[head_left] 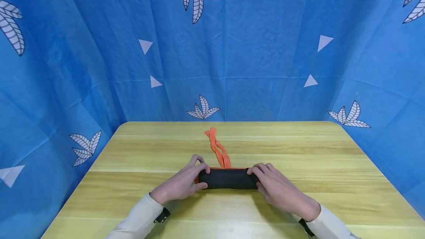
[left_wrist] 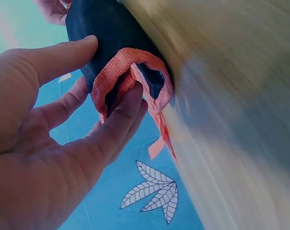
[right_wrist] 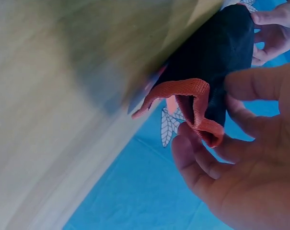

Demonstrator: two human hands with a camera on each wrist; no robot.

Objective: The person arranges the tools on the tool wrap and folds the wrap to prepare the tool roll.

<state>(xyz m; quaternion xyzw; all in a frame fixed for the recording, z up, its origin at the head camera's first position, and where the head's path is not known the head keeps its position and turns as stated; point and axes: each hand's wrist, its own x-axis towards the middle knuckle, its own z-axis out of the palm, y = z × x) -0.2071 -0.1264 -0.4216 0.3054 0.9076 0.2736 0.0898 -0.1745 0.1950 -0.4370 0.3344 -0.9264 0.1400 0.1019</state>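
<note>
A rolled-up black fabric pouch (head_left: 228,178) with orange edging lies crosswise near the middle of the table. Two orange tie straps (head_left: 217,146) trail from its far side toward the back. My left hand (head_left: 180,183) grips the left end, thumb on the near side and fingers over the far side. In the left wrist view, a fingertip reaches into the folded opening beside the orange binding (left_wrist: 113,67). At the opposite end, my right hand (head_left: 279,189) holds the roll between thumb and fingers. The right wrist view shows the orange edge (right_wrist: 200,103) folded loosely at that end.
The wooden table (head_left: 149,135) has light yellow-brown planks and rounded far corners. A blue curtain (head_left: 259,54) printed with white leaves and triangles hangs behind it and along both sides.
</note>
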